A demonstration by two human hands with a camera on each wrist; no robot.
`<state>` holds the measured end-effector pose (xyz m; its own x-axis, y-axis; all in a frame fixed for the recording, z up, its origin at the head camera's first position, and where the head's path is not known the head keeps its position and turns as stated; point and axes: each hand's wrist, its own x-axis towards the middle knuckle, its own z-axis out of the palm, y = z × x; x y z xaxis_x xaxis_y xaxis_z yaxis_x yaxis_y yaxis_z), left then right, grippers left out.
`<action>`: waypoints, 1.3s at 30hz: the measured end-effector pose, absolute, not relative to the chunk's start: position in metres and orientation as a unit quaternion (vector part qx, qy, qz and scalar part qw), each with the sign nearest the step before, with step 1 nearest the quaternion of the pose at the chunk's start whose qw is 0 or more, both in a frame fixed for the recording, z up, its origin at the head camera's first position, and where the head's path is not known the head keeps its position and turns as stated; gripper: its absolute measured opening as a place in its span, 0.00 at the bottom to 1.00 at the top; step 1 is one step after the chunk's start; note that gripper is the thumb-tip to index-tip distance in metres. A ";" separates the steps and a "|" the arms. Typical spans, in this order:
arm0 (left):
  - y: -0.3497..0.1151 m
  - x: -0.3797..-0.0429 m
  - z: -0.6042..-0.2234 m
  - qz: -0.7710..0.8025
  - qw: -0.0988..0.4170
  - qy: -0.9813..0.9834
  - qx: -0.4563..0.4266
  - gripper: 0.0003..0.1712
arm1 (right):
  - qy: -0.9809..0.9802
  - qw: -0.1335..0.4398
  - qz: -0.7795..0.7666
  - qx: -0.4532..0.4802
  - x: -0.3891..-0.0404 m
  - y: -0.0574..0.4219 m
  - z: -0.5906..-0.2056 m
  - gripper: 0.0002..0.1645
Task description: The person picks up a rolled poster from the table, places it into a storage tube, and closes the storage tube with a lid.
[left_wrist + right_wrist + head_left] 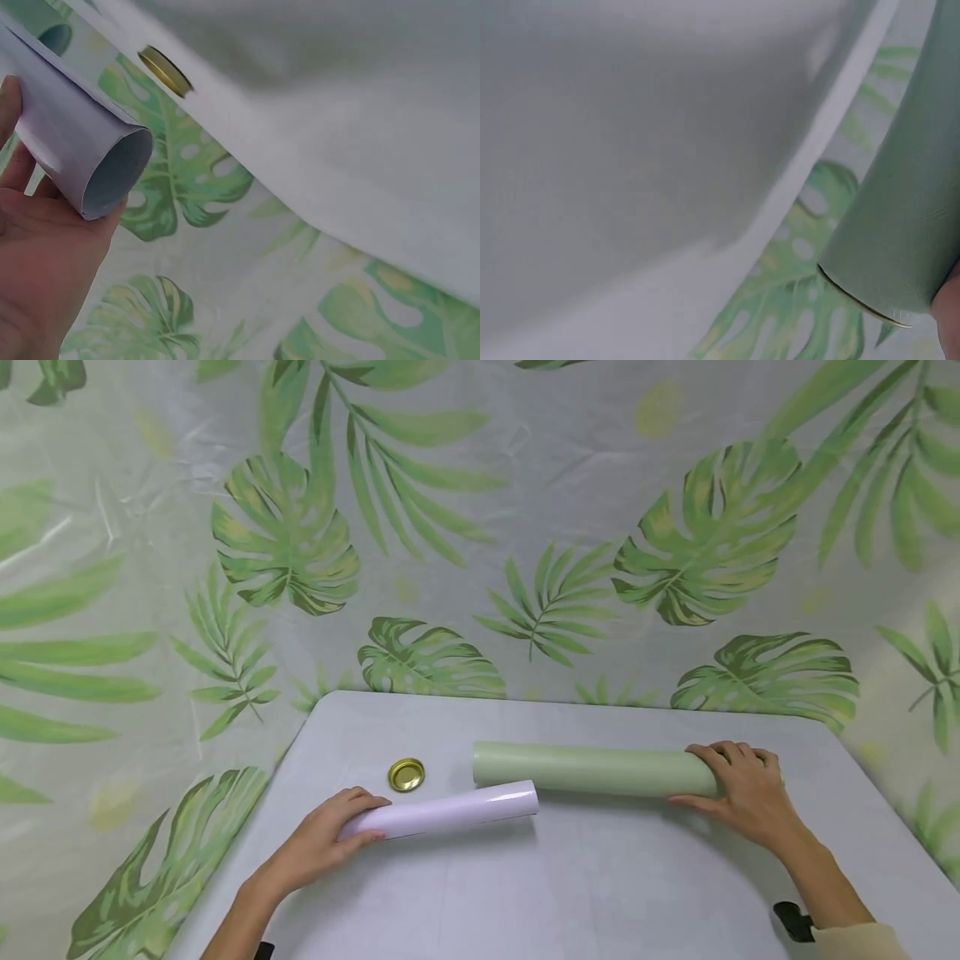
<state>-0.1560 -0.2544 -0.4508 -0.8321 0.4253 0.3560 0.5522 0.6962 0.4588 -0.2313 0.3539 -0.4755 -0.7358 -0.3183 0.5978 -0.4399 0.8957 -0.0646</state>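
Note:
My left hand (326, 842) grips the near end of a rolled lilac sheet (457, 807), a glossy tube that slants up to the right above the table. In the left wrist view the roll's open, hollow end (118, 174) shows beside the palm. On the right, my right hand (746, 789) holds the right end of a thicker pale green tube (585, 768), fingers over the top and thumb along the near side. The green tube's left end lies just behind the lilac roll's far end. In the right wrist view, a thin gold rim (862, 304) edges the green tube's end.
A small round gold lid (406, 774) lies on the white table (585, 877), behind the lilac roll and left of the green tube. A leaf-patterned sheet (555, 510) hangs behind the table and spreads along both its sides.

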 end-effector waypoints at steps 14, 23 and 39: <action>-0.301 -0.171 -0.452 -0.297 0.150 -0.914 -0.232 0.21 | -0.934 0.295 0.110 0.168 -0.217 0.398 -0.465 0.50; -0.309 -0.180 -0.449 -0.297 0.152 -0.915 -0.226 0.22 | -0.930 0.289 0.132 0.185 -0.209 0.398 -0.467 0.50; -0.304 -0.185 -0.443 -0.302 0.142 -0.912 -0.241 0.22 | -0.925 0.287 0.137 0.208 -0.208 0.380 -0.471 0.50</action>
<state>-0.1849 -0.3039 -0.4432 -0.8440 0.3535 0.4033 0.5243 0.7022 0.4817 -0.2077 0.3801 -0.4711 -0.7480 -0.3067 0.5886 -0.4643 0.8755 -0.1337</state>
